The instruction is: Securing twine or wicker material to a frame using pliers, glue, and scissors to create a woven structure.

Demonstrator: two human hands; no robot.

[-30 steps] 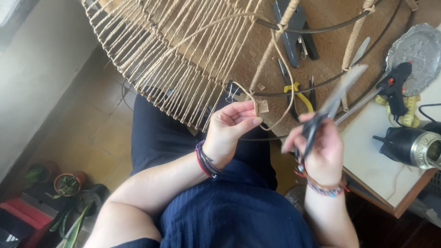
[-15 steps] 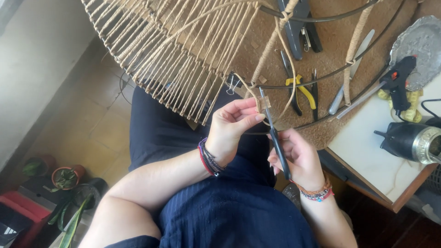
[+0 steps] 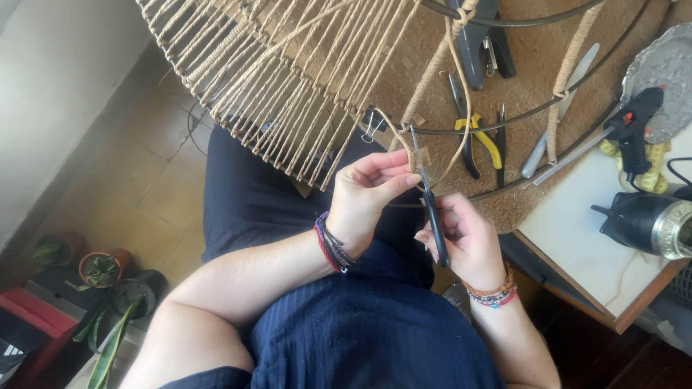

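Head view: the left hand, wrist bent, pinches the jute cord between thumb and fingers just below the wire frame. The right hand, fingers curled, grips black-handled scissors upright, the blades touching that cord beside the left fingertips.

Landmark: I took the black glue gun as my reference.
Surface under it: a white tabletop with a wooden edge carried the gun.
Left of the gun: I saw a brown cork mat holding yellow-handled pliers and a black stapler.
Above the gun: a silver tray lay on the mat.
Below the gun: a black tool with a metal collar lay on the white top.
Far left, down: potted plants stood on the tiled floor.
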